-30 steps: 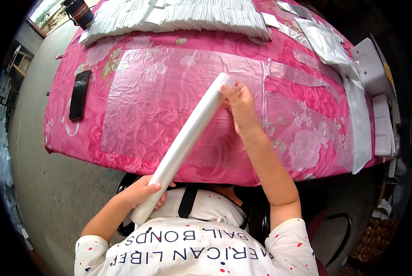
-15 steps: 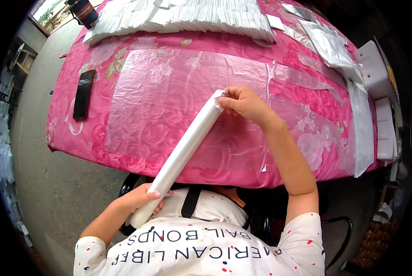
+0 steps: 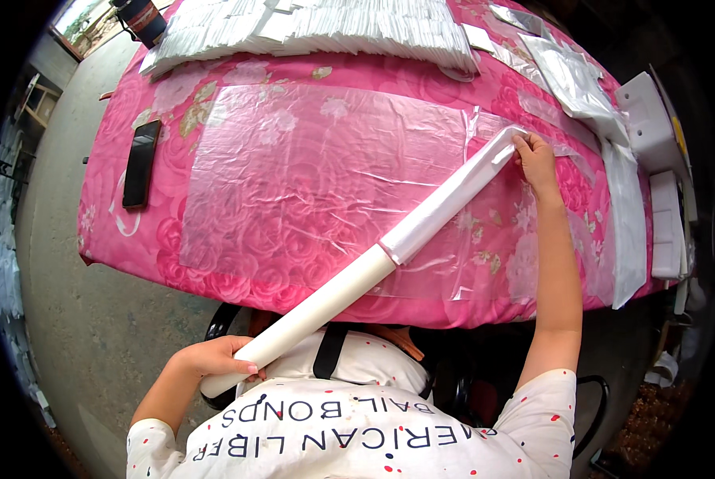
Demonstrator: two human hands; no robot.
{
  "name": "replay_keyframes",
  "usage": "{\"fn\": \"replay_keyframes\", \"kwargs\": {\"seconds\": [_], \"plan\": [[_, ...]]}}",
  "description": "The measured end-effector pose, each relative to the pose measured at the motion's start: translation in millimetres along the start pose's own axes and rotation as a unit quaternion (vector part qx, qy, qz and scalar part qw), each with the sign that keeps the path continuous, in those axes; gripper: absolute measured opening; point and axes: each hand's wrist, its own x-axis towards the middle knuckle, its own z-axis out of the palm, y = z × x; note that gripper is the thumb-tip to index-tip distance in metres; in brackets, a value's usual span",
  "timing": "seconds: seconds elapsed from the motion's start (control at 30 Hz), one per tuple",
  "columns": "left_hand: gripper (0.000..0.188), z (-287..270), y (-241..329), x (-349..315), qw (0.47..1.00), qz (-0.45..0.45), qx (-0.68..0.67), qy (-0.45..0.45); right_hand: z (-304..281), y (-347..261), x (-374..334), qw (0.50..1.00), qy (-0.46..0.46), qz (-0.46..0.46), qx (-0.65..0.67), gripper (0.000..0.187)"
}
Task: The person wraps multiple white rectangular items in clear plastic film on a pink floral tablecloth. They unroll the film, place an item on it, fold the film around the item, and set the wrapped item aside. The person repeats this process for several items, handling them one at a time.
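Note:
Near my lap, my left hand (image 3: pixel 216 357) is closed round the lower end of a long cream-white tube (image 3: pixel 313 305). The tube slants up to the right over the table. A translucent white plastic sleeve (image 3: pixel 445 206) continues from the tube's upper end in the same line. At the sleeve's far tip, my right hand (image 3: pixel 538 164) pinches the plastic between thumb and fingers, arm stretched out. Below them, a clear plastic sheet (image 3: pixel 277 188) lies flat with wrinkles. Whether the sleeve still covers part of the tube inside is hard to make out.
A pink floral cloth (image 3: pixel 126 255) covers the table. A black phone (image 3: pixel 142 164) lies at the left. Rows of packed white packets (image 3: pixel 317 36) stand along the back, beside a dark cup (image 3: pixel 139 22). White plastic film (image 3: pixel 625 215) and white boxes (image 3: pixel 667 223) are at the right.
My right hand has moved up and right, drawing the plastic sleeve along the tube, so the cream surface now shows. My left hand has shifted slightly down and left with the tube's lower end.

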Motion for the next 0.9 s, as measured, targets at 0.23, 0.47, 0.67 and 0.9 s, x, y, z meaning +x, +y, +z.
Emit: {"fn": "replay_keyframes", "kwargs": {"seconds": [0.23,0.47,0.67,0.9], "plan": [[0.052,-2.5,68.1,-7.1,0.943,0.023,0.33,-0.019,19.1,-27.1,-13.9,0.996,-0.049,-0.029,0.069,0.014],[0.05,37.5,165.5,47.2,0.646,0.288,0.675,0.212,84.2,-63.9,-18.8,0.98,-0.167,-0.045,0.098,0.013],[0.05,47.7,152.1,91.2,0.478,0.551,0.655,0.199,106.8,-75.4,-9.0,0.971,-0.219,-0.05,0.075,0.014],[0.087,58.6,107.4,112.6,0.478,0.402,0.771,0.126,109.5,-75.3,-6.4,0.989,-0.143,-0.015,0.047,0.019]]}}
